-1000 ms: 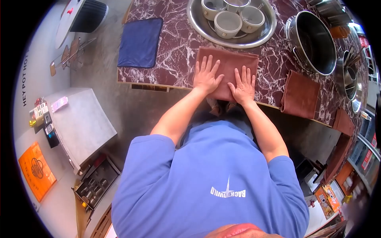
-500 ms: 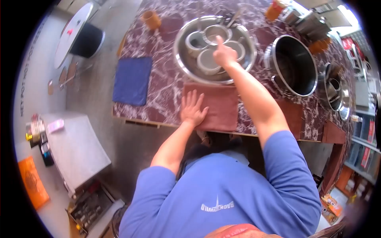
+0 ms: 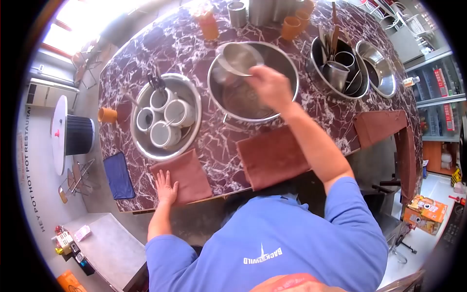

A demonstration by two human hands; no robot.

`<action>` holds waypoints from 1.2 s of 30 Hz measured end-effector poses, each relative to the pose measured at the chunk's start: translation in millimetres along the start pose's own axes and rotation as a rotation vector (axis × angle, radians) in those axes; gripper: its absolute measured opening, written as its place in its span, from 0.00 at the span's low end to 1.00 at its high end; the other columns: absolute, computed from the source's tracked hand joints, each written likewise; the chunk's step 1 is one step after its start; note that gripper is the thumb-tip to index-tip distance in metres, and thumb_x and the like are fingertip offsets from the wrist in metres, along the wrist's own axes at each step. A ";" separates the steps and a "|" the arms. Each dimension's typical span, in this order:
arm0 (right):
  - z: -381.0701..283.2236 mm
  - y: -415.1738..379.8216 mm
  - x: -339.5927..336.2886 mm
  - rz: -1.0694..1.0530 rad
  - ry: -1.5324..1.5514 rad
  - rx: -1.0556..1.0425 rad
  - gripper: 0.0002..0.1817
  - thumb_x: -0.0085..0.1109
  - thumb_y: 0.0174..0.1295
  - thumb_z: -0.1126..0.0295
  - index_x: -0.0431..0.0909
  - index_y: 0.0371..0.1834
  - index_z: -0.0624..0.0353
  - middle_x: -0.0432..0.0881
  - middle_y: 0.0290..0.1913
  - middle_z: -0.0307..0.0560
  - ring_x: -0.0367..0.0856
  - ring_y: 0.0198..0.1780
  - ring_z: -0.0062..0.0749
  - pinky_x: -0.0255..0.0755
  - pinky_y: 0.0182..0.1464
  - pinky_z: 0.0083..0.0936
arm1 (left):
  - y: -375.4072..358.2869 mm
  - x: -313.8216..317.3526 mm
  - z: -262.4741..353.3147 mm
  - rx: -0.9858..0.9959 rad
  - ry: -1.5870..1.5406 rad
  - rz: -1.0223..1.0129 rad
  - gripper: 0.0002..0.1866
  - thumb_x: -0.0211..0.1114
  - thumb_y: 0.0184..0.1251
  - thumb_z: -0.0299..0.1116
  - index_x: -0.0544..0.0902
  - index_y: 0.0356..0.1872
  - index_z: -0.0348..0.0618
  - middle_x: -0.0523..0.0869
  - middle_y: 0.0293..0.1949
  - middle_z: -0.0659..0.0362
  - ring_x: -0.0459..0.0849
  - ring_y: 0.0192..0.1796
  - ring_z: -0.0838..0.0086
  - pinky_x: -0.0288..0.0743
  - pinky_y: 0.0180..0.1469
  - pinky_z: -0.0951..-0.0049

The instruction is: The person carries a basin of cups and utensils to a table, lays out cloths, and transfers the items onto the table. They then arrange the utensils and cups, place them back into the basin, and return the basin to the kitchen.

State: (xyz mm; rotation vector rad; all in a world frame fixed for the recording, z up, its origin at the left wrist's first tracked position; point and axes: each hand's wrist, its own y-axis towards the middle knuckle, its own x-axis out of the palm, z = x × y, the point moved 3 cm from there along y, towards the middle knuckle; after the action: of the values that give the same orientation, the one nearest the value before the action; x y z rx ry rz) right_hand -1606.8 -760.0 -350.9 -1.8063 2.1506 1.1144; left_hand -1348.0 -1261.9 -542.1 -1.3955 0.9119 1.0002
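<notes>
My left hand [image 3: 166, 188] lies flat with spread fingers on a folded brown cloth [image 3: 187, 175] at the table's front edge. Closed on the rim of a blurred, translucent or metal bowl [image 3: 238, 59] is my right hand [image 3: 271, 87], above the large metal pot [image 3: 254, 109]. Left of the pot sits a round steel basin [image 3: 193, 131] with several pale mugs [image 3: 179, 113] and some utensils in it. Another brown cloth [image 3: 272, 158] lies in front of the pot.
A pot of utensils and metal cups [image 3: 336, 75] and a steel bowl [image 3: 384, 73] stand to the right. Orange cups [image 3: 291, 28] and metal canisters [image 3: 237, 14] are at the back. A blue cloth [image 3: 118, 176] lies on the left.
The view has swung to the right. My right hand has moved from over the mugs in the basin to above the large pot and now holds a bowl. My left hand still rests on the cloth.
</notes>
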 end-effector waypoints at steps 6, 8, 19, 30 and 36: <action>176.3 46.0 -102.1 -0.116 -0.415 0.368 0.14 0.59 0.63 0.50 0.83 0.41 0.44 0.87 0.39 0.51 0.85 0.43 0.51 0.77 0.44 0.43 | 6.6 -47.8 51.8 -0.261 0.124 -0.241 0.41 0.63 0.66 0.49 0.56 0.76 0.53 0.46 0.79 0.49 0.49 0.79 0.52 0.52 0.74 0.47; 213.2 60.4 -100.0 -0.186 -0.497 0.407 0.15 0.57 0.64 0.48 0.82 0.44 0.44 0.87 0.41 0.51 0.85 0.45 0.53 0.77 0.47 0.46 | 11.5 -52.2 75.4 -0.424 0.260 -0.259 0.42 0.65 0.64 0.47 0.54 0.77 0.54 0.48 0.78 0.49 0.50 0.79 0.55 0.55 0.74 0.47; 272.7 64.7 -51.6 -0.429 -0.633 0.314 0.13 0.56 0.63 0.54 0.82 0.43 0.46 0.86 0.45 0.50 0.83 0.50 0.50 0.75 0.52 0.44 | -115.2 1.5 213.3 -0.473 -0.311 0.610 0.34 0.67 0.58 0.33 0.68 0.68 0.41 0.55 0.74 0.37 0.53 0.76 0.42 0.50 0.75 0.48; 279.9 65.3 -34.5 -0.437 -0.656 0.371 0.20 0.37 0.70 0.64 0.82 0.52 0.49 0.83 0.54 0.54 0.81 0.57 0.50 0.74 0.60 0.43 | -295.6 84.6 335.1 -0.848 -0.605 0.478 0.24 0.66 0.62 0.32 0.75 0.59 0.38 0.54 0.74 0.38 0.53 0.76 0.46 0.51 0.75 0.53; 273.0 58.7 -46.7 -0.427 -0.672 0.337 0.23 0.32 0.73 0.63 0.80 0.54 0.55 0.81 0.57 0.56 0.79 0.60 0.50 0.74 0.60 0.43 | -396.7 109.7 386.5 -1.048 -0.577 0.505 0.20 0.66 0.62 0.33 0.79 0.55 0.38 0.62 0.71 0.40 0.65 0.71 0.50 0.63 0.69 0.60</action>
State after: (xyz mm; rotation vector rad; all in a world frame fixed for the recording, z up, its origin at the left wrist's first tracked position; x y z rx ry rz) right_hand -1742.7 -559.1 -496.9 -1.3762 1.3845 0.9857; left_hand -964.5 -848.5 -512.2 -1.5450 0.2540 2.3363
